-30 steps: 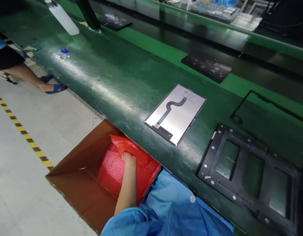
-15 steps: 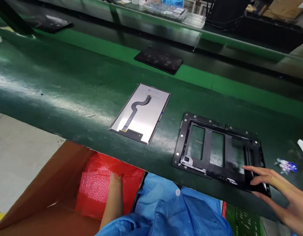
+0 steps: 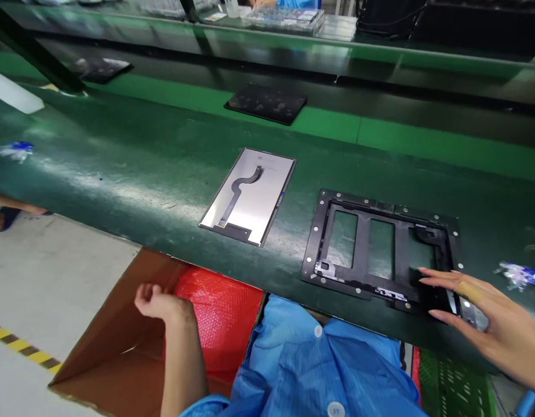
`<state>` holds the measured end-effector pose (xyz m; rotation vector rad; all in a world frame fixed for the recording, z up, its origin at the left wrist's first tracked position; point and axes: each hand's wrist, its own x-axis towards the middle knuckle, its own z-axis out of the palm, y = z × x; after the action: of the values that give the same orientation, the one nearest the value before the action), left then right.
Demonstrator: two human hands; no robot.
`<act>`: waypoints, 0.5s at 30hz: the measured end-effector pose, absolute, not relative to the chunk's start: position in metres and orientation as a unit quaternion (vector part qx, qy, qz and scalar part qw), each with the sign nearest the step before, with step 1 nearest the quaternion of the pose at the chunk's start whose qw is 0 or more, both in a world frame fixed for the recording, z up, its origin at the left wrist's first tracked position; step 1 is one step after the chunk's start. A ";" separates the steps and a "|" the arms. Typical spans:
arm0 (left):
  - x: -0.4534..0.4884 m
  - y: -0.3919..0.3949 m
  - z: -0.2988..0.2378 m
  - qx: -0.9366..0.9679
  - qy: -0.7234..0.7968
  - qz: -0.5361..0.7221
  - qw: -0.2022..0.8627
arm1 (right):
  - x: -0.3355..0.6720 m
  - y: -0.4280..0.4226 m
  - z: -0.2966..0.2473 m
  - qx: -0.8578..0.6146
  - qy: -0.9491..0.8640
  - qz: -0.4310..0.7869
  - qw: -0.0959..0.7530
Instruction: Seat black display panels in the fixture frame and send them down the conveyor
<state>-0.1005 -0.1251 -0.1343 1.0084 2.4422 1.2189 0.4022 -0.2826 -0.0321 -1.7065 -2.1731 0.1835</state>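
My left hand (image 3: 157, 302) hangs over an open cardboard box (image 3: 106, 341) below the table edge, fingers loosely curled with nothing in them, just left of red bubble wrap (image 3: 224, 324) in the box. My right hand (image 3: 476, 315) lies with fingers stretched out flat on the near right corner of a black metal frame (image 3: 363, 237) with several cut-out windows. A silver display panel (image 3: 254, 200) with a black flex cable lies face down on the green table (image 3: 132, 162), left of the frame.
Two dark panels (image 3: 267, 104) (image 3: 102, 68) lie on the conveyor behind. Blue scraps of film (image 3: 517, 273) (image 3: 18, 149) lie at the right and far left. Someone's sandalled foot (image 3: 4, 215) is on the floor at left. Trays (image 3: 284, 17) stand at the back.
My left hand has lifted off the red bubble wrap and moved left, above the box. My right hand has stayed on the frame's near right corner. The view has shifted slightly.
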 end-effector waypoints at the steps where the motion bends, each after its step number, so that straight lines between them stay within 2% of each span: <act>1: -0.096 -0.118 -0.123 0.330 0.829 0.445 0.083 | 0.403 -0.284 -0.034 -0.602 -0.777 0.056 0.178; 3: -0.083 -0.106 -0.098 0.333 0.804 0.491 0.032 | 0.404 -0.287 -0.038 -0.598 -0.781 0.032 0.176; 6: -0.052 -0.090 -0.064 0.493 0.715 0.496 0.008 | 0.403 -0.288 -0.043 -0.598 -0.778 0.015 0.193; 9: -0.018 -0.069 -0.045 0.632 0.676 0.377 0.032 | 0.402 -0.285 -0.043 -0.599 -0.775 0.020 0.202; 12: 0.006 -0.046 -0.043 0.633 0.736 0.236 0.032 | 0.401 -0.280 -0.042 -0.603 -0.766 0.031 0.220; 15: 0.017 -0.027 -0.051 0.625 0.756 0.196 -0.013 | 0.401 -0.278 -0.041 -0.611 -0.758 0.057 0.221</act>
<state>0.0171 -0.0272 -0.0513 1.9798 2.3943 0.6211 0.4009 -0.2777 -0.0410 -1.6883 -2.0954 0.1580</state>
